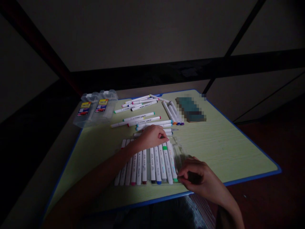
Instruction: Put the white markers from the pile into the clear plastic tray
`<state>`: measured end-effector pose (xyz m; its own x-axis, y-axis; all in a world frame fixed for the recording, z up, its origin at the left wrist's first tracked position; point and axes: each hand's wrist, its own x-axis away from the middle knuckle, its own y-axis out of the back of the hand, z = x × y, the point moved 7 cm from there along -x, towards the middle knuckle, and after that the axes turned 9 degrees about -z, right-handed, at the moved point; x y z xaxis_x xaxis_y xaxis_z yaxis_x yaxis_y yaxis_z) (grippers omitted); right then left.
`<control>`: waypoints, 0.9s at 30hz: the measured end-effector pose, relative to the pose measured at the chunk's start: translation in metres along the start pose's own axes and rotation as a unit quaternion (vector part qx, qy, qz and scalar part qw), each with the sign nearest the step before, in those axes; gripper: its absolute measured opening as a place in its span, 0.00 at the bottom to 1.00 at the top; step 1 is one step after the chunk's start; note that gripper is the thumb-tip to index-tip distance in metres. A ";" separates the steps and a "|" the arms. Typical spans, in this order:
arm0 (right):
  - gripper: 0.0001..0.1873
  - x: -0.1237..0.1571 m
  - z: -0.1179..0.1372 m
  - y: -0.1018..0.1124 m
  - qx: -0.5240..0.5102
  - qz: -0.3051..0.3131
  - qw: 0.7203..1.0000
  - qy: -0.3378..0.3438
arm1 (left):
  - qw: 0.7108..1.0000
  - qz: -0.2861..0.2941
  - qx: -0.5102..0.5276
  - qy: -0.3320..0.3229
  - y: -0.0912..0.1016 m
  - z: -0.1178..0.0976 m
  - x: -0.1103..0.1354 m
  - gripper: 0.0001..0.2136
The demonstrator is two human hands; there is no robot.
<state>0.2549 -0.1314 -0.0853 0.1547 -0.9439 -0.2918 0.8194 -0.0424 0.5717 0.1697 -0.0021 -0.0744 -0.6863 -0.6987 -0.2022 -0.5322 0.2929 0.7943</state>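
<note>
A row of several white markers (145,165) with coloured caps lies side by side in a clear plastic tray (180,152) near the table's front edge. My left hand (152,136) rests curled over the far ends of those markers, fingers bent onto a marker. My right hand (199,178) sits at the tray's near right corner, its fingers pinched at the green tip of the rightmost marker (172,162) and the tray edge. More loose white markers (140,117) are scattered beyond my left hand.
Two clear plastic boxes (96,109) with yellow labels stand at the far left of the pale green, blue-edged table (226,143). A blurred teal object (190,109) lies at the far right. Dark floor and black frame bars surround the table.
</note>
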 end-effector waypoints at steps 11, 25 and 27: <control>0.13 0.000 0.004 0.002 0.001 -0.005 1.000 0.024 | 1.000 -0.003 0.000 -0.002 0.000 0.000 0.000 0.05; 0.09 0.004 -0.001 0.002 -0.017 0.016 0.999 0.022 | 1.000 0.001 0.003 -0.011 -0.001 0.002 -0.001 0.06; 0.07 0.005 -0.001 0.003 -0.011 0.008 1.000 0.025 | 1.000 0.002 0.006 -0.021 -0.002 0.003 0.000 0.06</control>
<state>0.2587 -0.1362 -0.0859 0.1949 -0.9267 -0.3212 0.8281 -0.0200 0.5602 0.1696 -0.0002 -0.0781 -0.7086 -0.6692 -0.2237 -0.5350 0.3029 0.7887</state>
